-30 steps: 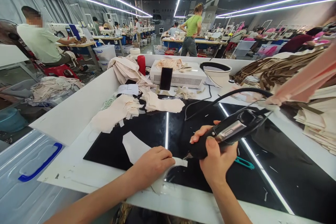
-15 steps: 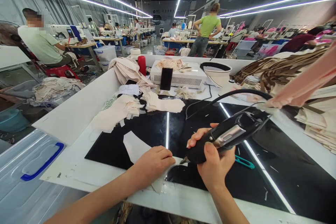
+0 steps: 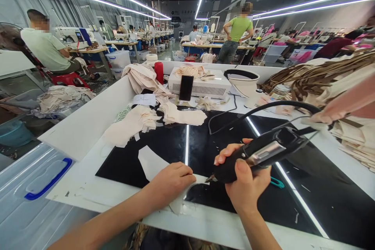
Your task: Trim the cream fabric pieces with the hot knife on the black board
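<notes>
My left hand [image 3: 172,183] presses down on a white fabric piece [image 3: 150,164], its fingers together and curled over it. Part of the fabric is hidden under the hand. It lies on a glossy black sheet [image 3: 129,168] near the table's front edge. My right hand [image 3: 247,189] is wrapped round a black corded handheld tool [image 3: 263,154] with a pointed metal tip. That tip touches the fabric's narrow end, just right of my left fingers. Behind the right hand lies a teal tool [image 3: 277,182], partly covered.
Cream fabric stacks [image 3: 184,116] lie farther back, near a propped phone [image 3: 186,88] and a white vented box [image 3: 202,90]. The tool's black cable [image 3: 275,103] arches above the sheet. Brown and cream strips [image 3: 316,72] pile up at right. Coworkers sit and stand beyond the table.
My right hand and the tool have moved slightly right, the tip drawing away from my left fingers along the fabric. My left hand stays nearly still.
</notes>
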`<state>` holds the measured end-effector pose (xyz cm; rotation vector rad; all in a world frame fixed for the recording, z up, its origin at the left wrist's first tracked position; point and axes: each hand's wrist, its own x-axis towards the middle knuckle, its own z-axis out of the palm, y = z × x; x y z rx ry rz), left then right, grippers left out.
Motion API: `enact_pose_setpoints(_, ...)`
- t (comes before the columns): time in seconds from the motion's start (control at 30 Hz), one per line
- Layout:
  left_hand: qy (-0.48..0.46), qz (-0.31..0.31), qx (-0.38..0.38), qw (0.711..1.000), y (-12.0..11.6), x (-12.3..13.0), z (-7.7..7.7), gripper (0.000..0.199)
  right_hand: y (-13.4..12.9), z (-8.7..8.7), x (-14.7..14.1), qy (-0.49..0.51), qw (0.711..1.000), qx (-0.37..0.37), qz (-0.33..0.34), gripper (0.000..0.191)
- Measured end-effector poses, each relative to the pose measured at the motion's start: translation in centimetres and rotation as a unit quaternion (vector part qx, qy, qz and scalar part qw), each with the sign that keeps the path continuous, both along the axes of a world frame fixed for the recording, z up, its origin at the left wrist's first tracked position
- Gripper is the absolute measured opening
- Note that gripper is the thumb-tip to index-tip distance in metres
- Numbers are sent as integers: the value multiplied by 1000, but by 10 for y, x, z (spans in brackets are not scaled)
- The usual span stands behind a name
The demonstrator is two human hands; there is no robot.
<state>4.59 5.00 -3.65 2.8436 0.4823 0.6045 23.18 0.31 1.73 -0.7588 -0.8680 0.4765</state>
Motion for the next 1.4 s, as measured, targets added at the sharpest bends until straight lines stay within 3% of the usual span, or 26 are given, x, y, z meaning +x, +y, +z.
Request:
enact_pose_setpoints(0.2, -8, -2, 15, 1000, 0, 0, -1, 17, -1, -5, 3, -6, 1000, -2, 12, 34)
enact_pose_setpoints(0.33, -18, 39, 54, 998, -10, -4, 2, 23, -4, -6, 2, -10, 1000, -6, 15, 34)
enact_pose_setpoints(0.53, 30, 115, -12, 993, -32, -10, 9, 43, -14, -6, -4, -6, 1000, -11, -9, 38)
enact_pose_setpoints(0.7, 67, 129, -37, 989, -34, -10, 8, 41, -19, -6, -8, -6, 999, -21, -33, 40)
enact_pose_setpoints(1.07, 101, 109, -16, 989, -27, -12, 16, 30, -26, -5, -16, 1, 999, -21, -39, 42)
enact_pose_setpoints(1.4, 124, 89, 36, 988, -25, -14, 13, 28, -32, -4, -23, 2, 999, -1, -38, 43)
